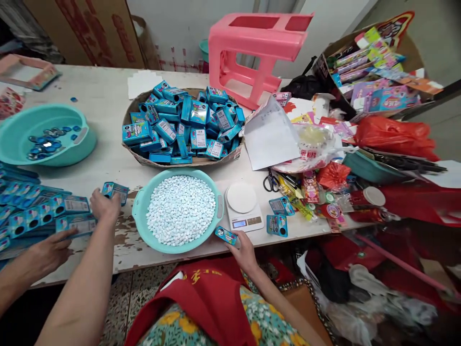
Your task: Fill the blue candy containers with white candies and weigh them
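Note:
My right hand (pixel 244 251) is closed on a small blue box (pixel 225 235) at the table's front edge, thumb and fingers on its right end. The box lies between the bowl of pale candies (pixel 181 210) and the white kitchen scale (pixel 242 201). Two more blue boxes, one of them upright (pixel 277 226), are right of the scale. My left hand does not show. Two forearms at the left look like a co-worker's; their one hand (pixel 104 204) grips a blue box (pixel 115 192), and the other hand (pixel 43 254) touches boxes in the left pile.
Behind the bowl stands a carton (pixel 144 158) heaped with blue boxes. A turquoise basin (pixel 72 154) with shiny blue pieces is at the left, above stacked boxes (pixel 29 223). A pink stool (pixel 257 43), black scissors (pixel 271 181) and wrapped sweets crowd the right side.

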The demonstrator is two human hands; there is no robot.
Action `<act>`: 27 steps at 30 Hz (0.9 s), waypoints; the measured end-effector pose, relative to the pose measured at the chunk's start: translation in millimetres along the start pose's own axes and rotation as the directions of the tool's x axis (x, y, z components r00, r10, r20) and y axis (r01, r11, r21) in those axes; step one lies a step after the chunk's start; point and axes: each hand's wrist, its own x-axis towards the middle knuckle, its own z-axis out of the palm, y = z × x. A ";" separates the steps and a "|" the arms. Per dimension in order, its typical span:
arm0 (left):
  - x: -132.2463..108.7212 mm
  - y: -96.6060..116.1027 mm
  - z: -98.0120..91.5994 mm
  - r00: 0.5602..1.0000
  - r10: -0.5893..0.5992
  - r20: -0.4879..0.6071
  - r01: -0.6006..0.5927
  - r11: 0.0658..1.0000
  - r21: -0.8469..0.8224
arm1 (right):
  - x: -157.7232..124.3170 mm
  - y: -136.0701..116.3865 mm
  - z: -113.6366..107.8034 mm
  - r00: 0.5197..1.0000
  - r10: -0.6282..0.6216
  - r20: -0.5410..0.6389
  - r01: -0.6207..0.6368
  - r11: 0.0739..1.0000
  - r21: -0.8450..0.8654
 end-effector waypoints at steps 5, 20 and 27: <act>-34.6 46.3 0.8 0.966 0.166 -0.197 -0.157 0.986 0.062 | 20.5 -13.0 -55.0 0.987 0.081 -0.139 -0.074 0.996 0.052; -116.0 157.8 38.1 0.897 0.423 0.128 -0.398 0.899 -0.181 | 89.1 34.0 -76.5 0.884 0.140 -0.446 -0.101 0.989 0.112; -126.8 159.3 47.0 0.875 0.417 0.248 -0.371 0.904 -0.210 | 78.0 41.9 -80.1 0.882 0.232 -0.410 -0.185 0.971 0.151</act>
